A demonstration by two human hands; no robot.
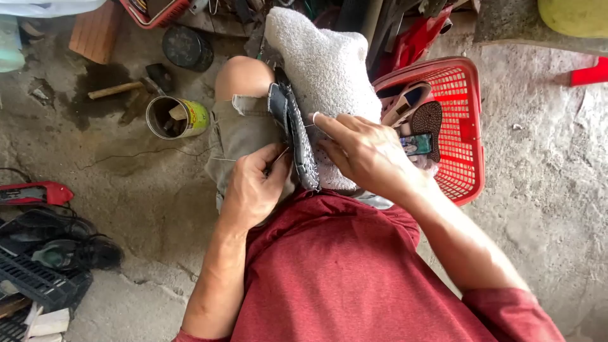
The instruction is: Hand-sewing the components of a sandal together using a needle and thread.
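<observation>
A dark shoe sole (296,136) stands on edge on my lap, wedged between my knees against a white towel (326,69). My left hand (253,187) is closed around a thin tool whose tip meets the sole's left edge. My right hand (361,149) presses on the sole and towel from the right, pinching a pale thread near the sole's top edge. A thin thread runs leftward from the sole across my shorts (244,136).
A red plastic basket (465,120) with sandals sits at my right. An open tin can (174,117), a hammer (126,87) and a round black lid (187,47) lie on the concrete floor to the left. Dark shoes (69,250) and a black crate (35,282) sit lower left.
</observation>
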